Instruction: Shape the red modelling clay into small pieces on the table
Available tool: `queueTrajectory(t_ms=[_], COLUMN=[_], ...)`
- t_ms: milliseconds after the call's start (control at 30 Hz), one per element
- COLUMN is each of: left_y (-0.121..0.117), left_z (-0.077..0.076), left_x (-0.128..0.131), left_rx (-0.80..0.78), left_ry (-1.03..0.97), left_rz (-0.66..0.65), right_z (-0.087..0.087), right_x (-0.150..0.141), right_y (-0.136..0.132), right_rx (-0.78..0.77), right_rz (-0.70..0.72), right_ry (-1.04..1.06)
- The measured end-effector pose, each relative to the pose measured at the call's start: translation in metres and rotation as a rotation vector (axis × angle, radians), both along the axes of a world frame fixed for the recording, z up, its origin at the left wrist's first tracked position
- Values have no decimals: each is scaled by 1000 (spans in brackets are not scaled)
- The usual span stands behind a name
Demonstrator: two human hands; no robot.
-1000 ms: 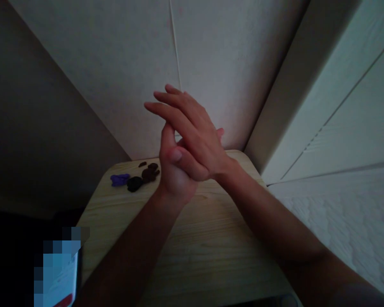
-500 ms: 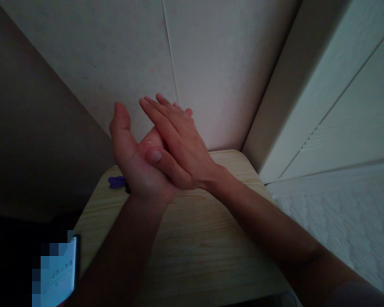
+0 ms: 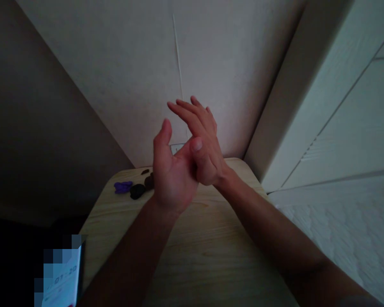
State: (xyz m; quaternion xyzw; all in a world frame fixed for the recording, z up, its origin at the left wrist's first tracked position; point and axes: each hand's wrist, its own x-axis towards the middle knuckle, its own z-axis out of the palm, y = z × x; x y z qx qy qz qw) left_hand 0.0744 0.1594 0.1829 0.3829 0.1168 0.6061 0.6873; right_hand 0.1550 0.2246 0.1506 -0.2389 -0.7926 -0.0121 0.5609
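Brown lump (image 3: pixel 149 181) behind left hand (image 3: pixel 174 183), apart from right hand (image 3: pixel 209 149) with fingers (image 3: pixel 189 118) loosely spread; left's unclear.

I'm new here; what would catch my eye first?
Mid-picture, the right hand pressed against the left hand, above a wood-grained tabletop. Next, the purple lump and black lump near the tabletop's far left corner, then the lit screen at lower left.

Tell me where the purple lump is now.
In the head view, the purple lump lies near the far left corner of the tabletop, just left of the black lump and left of the left hand.
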Motion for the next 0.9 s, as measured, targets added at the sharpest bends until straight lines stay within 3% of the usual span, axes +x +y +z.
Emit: queueTrajectory(t_ms=[367,667,767,900], left_y=[-1,10,12,16], left_z=[-14,-19,-21,-22], left_x=[0,-11,-13,-17], left_rx=[-100,-184,-121,1], left_ry=[77,296,376,493], left_rz=[-105,13,55,178], right_z=[-4,-2,0,3], right_x=[17,24,24,23], right_y=[32,36,33,32], right_rx=[-2,-34,-87,-184], right_rz=[41,-81,-98,-16], right_ry=[299,461,509,620])
